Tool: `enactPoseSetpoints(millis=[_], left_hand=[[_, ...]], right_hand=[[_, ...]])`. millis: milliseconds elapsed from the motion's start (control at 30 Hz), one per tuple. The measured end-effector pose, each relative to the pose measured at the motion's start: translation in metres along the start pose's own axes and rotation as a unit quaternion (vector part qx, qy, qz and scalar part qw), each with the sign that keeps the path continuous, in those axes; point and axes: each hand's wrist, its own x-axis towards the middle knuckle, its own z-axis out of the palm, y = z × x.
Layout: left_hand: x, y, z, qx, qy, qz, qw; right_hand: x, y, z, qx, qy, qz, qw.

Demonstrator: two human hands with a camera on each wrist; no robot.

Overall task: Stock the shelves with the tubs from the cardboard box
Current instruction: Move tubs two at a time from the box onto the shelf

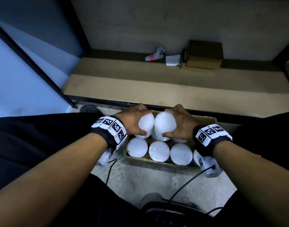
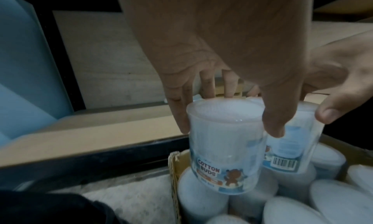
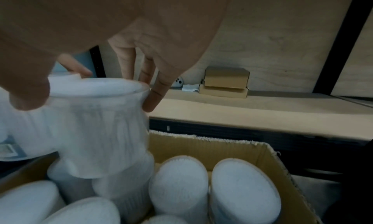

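Note:
An open cardboard box (image 1: pixel 158 163) on the floor holds several clear tubs of cotton buds with white tops (image 1: pixel 159 150). My left hand (image 1: pixel 134 121) grips one tub (image 1: pixel 146 124) by its lid, raised above the rest; its label reads "COTTON BUDS" (image 2: pixel 224 149). My right hand (image 1: pixel 178 124) grips a second raised tub (image 1: pixel 165 124) right beside it (image 3: pixel 96 125). The two lifted tubs touch side by side over the box's far half. Beyond the box runs the low wooden shelf (image 1: pixel 157 89).
At the back of the shelf lie a white controller (image 1: pixel 155 55), a white paper scrap (image 1: pixel 172 60) and small stacked brown boxes (image 1: pixel 204 54). Black shelf posts (image 1: pixel 34 63) stand left and right. Cables (image 1: pixel 181 185) trail over the concrete floor near my legs.

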Motion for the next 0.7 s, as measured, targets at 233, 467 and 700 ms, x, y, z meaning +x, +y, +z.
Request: enactPoseSetpoints(millis=[233,467,700], left_hand=[[-0.013,0.031,-0.067,0.009,0.039,0.035,0.999],[-0.021,0.07,-0.158,0.06,0.108,0.105,0.987],[-0.03,0.117,-0.24,0.113,0.184,0.158,0.964]], right_hand=[[-0.025,-0.008,-0.071,-0.005,0.045,-0.035,0.998],[-0.062,-0.02,-0.153,-0.01,0.139,-0.063,0.988],[-0.099,-0.035,-0.234,-0.041,0.25,-0.146,0.956]])
